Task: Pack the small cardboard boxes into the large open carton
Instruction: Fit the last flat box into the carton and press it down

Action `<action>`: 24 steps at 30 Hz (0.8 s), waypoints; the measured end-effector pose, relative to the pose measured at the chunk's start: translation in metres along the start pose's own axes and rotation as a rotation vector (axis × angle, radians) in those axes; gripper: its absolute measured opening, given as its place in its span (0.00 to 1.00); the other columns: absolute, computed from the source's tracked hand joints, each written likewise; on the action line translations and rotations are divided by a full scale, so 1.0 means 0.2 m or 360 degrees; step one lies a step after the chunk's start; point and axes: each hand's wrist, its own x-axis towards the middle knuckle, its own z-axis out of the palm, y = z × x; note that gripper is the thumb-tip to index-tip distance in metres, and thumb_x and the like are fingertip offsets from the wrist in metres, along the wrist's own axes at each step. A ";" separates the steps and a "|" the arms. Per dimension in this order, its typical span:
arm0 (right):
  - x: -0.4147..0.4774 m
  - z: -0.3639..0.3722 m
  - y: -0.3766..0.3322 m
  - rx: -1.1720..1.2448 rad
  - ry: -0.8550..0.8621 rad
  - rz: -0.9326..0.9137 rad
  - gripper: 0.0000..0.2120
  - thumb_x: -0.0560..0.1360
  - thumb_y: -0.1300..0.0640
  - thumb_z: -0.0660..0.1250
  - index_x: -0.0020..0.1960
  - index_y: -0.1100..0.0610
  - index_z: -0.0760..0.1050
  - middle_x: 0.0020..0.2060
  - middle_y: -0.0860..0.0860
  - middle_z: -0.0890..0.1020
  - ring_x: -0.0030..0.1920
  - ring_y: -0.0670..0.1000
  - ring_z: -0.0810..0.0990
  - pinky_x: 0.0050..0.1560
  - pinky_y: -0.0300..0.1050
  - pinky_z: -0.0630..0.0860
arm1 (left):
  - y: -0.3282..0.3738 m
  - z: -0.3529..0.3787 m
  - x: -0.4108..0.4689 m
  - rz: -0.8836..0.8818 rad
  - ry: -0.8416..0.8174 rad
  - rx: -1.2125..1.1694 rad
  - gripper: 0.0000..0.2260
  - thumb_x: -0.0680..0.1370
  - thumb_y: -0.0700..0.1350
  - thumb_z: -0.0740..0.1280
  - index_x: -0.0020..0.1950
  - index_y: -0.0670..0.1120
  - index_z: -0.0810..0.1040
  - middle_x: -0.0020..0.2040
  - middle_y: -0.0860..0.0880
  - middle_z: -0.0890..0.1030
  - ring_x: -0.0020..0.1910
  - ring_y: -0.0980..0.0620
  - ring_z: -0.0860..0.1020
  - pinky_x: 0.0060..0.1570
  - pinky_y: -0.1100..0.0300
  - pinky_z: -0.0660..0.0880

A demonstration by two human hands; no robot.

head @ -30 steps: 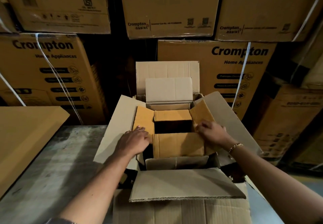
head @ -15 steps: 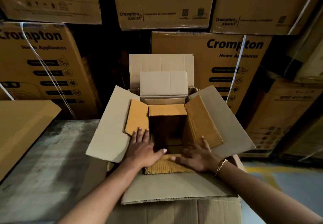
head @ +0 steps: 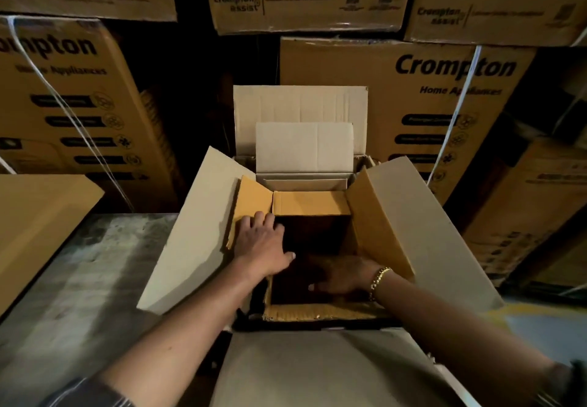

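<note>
The large open carton stands in front of me with its pale flaps spread outward. Inside it sits a small cardboard box with yellow-brown flaps folded open and a dark interior. My left hand presses flat on the small box's left flap, fingers straight, thumb over the opening. My right hand, with a gold bracelet at the wrist, reaches down into the small box's dark inside, fingers pointing left and holding nothing that I can see. A paler small box with its flap upright stands behind, at the carton's far side.
A grey worktable lies to the left, with a flat brown cardboard sheet at its left edge. Stacked printed cartons form a wall right behind. Floor with a yellow line shows at the right.
The small box's near flap, which both hands were pressing, now lies down at the front edge. My right hand has gone into the box; my left hand slid up onto the left flap.
</note>
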 end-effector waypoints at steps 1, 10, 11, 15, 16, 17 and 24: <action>0.06 -0.04 0.01 0.0036 -0.0018 -0.0003 0.37 0.79 0.32 0.57 0.82 0.48 0.53 0.79 0.55 0.63 0.77 0.59 0.63 0.75 0.55 0.62 | -0.01 0.00 0.06 -0.0009 0.0010 -0.0016 0.32 0.76 0.69 0.59 0.73 0.50 0.69 0.72 0.45 0.68 0.71 0.42 0.63 0.68 0.44 0.59; 0.32 -0.40 0.22 0.0166 0.0658 0.0083 0.45 0.78 0.35 0.63 0.83 0.50 0.41 0.82 0.54 0.38 0.81 0.63 0.47 0.76 0.64 0.60 | -0.11 0.00 0.51 -0.0234 0.0134 -0.0336 0.38 0.77 0.67 0.60 0.80 0.49 0.54 0.80 0.38 0.54 0.77 0.36 0.57 0.74 0.43 0.56; 0.34 -0.43 0.24 0.0088 0.0742 0.0075 0.45 0.78 0.35 0.63 0.83 0.50 0.42 0.82 0.54 0.38 0.81 0.63 0.47 0.76 0.64 0.62 | -0.12 0.00 0.55 -0.0226 0.0106 -0.0320 0.39 0.77 0.67 0.59 0.81 0.49 0.51 0.80 0.38 0.54 0.78 0.36 0.55 0.75 0.43 0.54; 0.44 -0.53 0.32 -0.0135 0.0865 0.0109 0.42 0.78 0.36 0.62 0.82 0.49 0.46 0.82 0.53 0.43 0.81 0.61 0.47 0.77 0.64 0.56 | -0.16 0.05 0.71 -0.0204 0.0022 -0.0291 0.40 0.78 0.66 0.59 0.82 0.51 0.45 0.81 0.38 0.52 0.78 0.36 0.54 0.76 0.44 0.48; 0.47 -0.55 0.35 -0.0150 0.0832 0.0128 0.41 0.78 0.36 0.62 0.82 0.49 0.46 0.83 0.52 0.44 0.81 0.61 0.48 0.78 0.63 0.53 | -0.17 0.06 0.74 -0.0188 0.0031 -0.0301 0.40 0.78 0.66 0.60 0.82 0.51 0.44 0.81 0.38 0.53 0.78 0.37 0.56 0.76 0.45 0.49; 0.51 -0.56 0.37 -0.0157 0.0789 0.0144 0.42 0.78 0.36 0.62 0.83 0.49 0.46 0.83 0.52 0.44 0.81 0.62 0.52 0.78 0.63 0.53 | -0.17 0.08 0.75 -0.0170 0.0042 -0.0297 0.40 0.78 0.65 0.60 0.82 0.52 0.44 0.81 0.39 0.53 0.77 0.38 0.60 0.75 0.45 0.50; 0.64 -0.46 0.42 -0.0292 0.0899 0.0178 0.45 0.77 0.36 0.62 0.83 0.49 0.41 0.82 0.53 0.41 0.73 0.59 0.70 0.77 0.59 0.54 | -0.15 0.19 0.80 -0.0166 0.0121 -0.0084 0.43 0.77 0.57 0.67 0.82 0.51 0.43 0.79 0.38 0.54 0.68 0.40 0.71 0.73 0.44 0.56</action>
